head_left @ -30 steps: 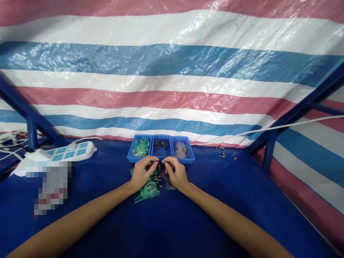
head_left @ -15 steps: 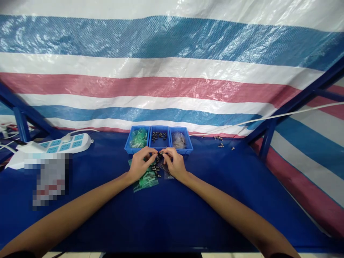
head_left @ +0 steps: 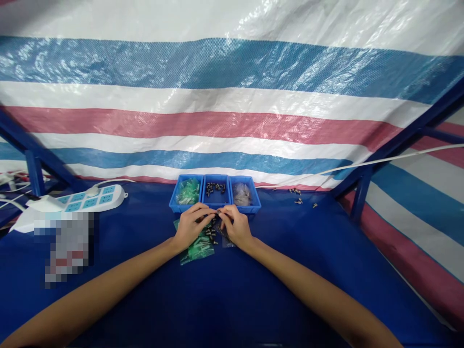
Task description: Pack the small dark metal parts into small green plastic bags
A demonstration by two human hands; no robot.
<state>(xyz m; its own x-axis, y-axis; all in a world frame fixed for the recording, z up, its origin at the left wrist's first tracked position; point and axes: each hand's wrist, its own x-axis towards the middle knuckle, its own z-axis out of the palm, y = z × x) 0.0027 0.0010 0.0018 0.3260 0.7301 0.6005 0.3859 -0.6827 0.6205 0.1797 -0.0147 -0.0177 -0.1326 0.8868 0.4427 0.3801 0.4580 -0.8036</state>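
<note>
My left hand (head_left: 189,227) and my right hand (head_left: 238,227) meet fingertip to fingertip just in front of the blue bins. Both are closed in a pinch around a small dark piece (head_left: 218,214), mostly covered by the fingers, so its exact kind is unclear. Under and between the hands lie several small black-and-metal fittings (head_left: 210,232). A green-tinted plastic bag (head_left: 197,251) with pale, slim pieces lies below my left hand. Beneath my right hand is a clear bag (head_left: 227,243) with thin pieces, partly hidden.
Three joined blue bins hold green bagged pieces (head_left: 188,192), dark fittings (head_left: 215,187) and clear bagged pieces (head_left: 241,194). Loose fittings (head_left: 297,201) lie at the back right. A white power strip (head_left: 92,202) is at left; a white cable (head_left: 344,167) crosses the right side.
The whole view has shifted slightly, so things sit a little lower in the picture. Both hands keep their pinch at the same place, with small finger movements.
</note>
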